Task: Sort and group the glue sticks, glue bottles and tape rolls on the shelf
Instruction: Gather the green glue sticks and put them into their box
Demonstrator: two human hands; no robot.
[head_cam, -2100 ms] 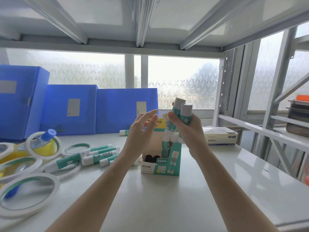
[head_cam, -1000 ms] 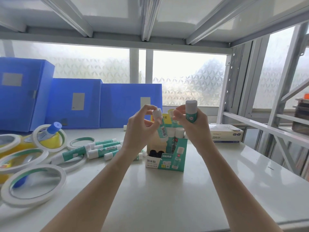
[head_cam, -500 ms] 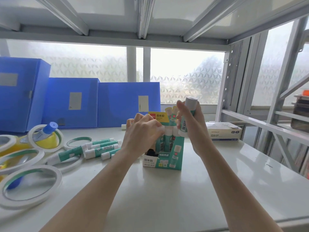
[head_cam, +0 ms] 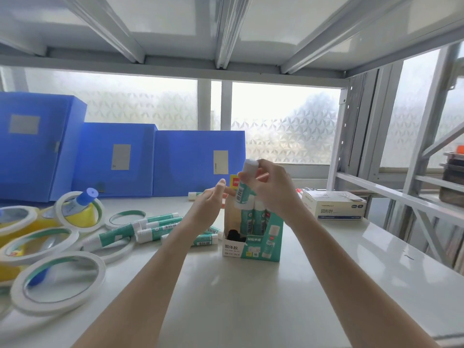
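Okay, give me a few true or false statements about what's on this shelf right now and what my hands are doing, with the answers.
1. The right hand holds a glue stick above the teal display box. True.
2. The left hand grips a tape roll. False: it is open and holds nothing.
3. Several glue sticks lie on the shelf left of the display box. True.
4. The file boxes at the back are red. False: they are blue.
5. The tape rolls lie right of the display box. False: they lie far left.
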